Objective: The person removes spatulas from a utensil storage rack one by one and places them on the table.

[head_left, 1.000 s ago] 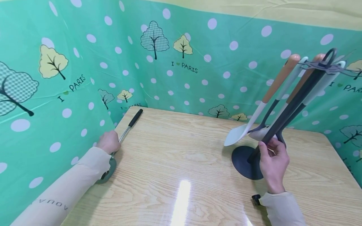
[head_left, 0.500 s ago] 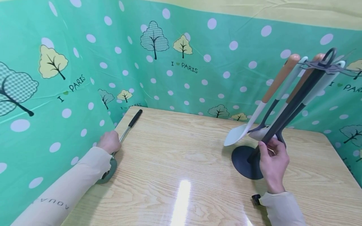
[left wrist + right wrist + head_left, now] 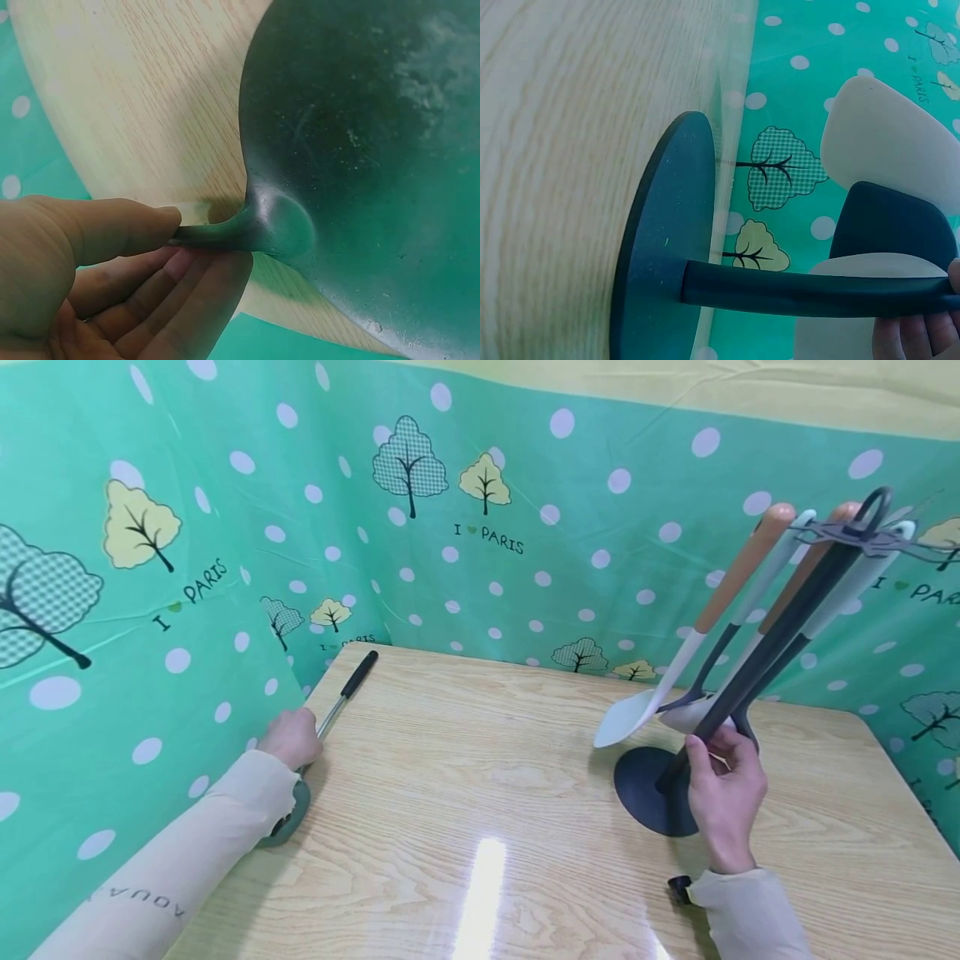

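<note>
At the table's left edge my left hand (image 3: 291, 739) holds a metal spatula with a black handle (image 3: 360, 672) pointing to the back. In the left wrist view, thumb and fingers pinch the spatula's neck, beside its broad, shiny head (image 3: 360, 150). On the right, my right hand (image 3: 727, 797) grips the dark pole of a utensil stand low down, above its round base (image 3: 647, 789). From the stand's top ring (image 3: 847, 533) hang several utensils, among them a pale turner (image 3: 626, 718) with a brown handle. The right wrist view shows the pole (image 3: 817, 292) and only some fingertips.
The light wooden table (image 3: 480, 752) lies between both hands, with a bright light reflection near its front. A green dotted cloth (image 3: 495, 593) with printed trees stands as walls behind and to the left. A small black device (image 3: 678, 889) sits by the right sleeve.
</note>
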A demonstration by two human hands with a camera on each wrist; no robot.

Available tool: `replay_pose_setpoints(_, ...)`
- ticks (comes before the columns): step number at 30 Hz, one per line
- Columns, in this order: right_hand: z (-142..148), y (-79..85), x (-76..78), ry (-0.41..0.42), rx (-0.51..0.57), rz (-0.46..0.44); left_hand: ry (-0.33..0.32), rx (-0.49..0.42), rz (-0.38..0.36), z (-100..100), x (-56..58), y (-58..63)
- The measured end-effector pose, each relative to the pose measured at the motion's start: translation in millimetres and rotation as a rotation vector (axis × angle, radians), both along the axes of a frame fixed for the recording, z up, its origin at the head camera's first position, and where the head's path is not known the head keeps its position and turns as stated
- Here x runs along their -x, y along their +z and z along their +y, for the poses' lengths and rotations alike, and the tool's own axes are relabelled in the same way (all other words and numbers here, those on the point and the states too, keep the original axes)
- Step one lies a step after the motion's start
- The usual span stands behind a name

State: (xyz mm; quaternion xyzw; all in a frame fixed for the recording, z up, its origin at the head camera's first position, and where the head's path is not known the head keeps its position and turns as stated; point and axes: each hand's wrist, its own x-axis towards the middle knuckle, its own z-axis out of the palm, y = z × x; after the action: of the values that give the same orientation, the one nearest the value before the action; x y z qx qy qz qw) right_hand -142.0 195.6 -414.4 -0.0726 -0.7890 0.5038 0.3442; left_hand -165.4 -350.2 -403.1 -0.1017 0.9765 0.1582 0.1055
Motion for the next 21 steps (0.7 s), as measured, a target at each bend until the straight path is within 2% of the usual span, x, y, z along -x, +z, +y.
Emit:
replay_pose_setpoints(15,-0.3,1.0,-0.8,-0.001,0.007,-0.012,-0.012,0.005,0.023,-0.5,-2.5,2.7)
replay_pose_setpoints(21,0.3,1.1,-0.4,0.001,0.011,-0.021,-0.011,-0.009,0.036,1.8,-4.8,7.8)
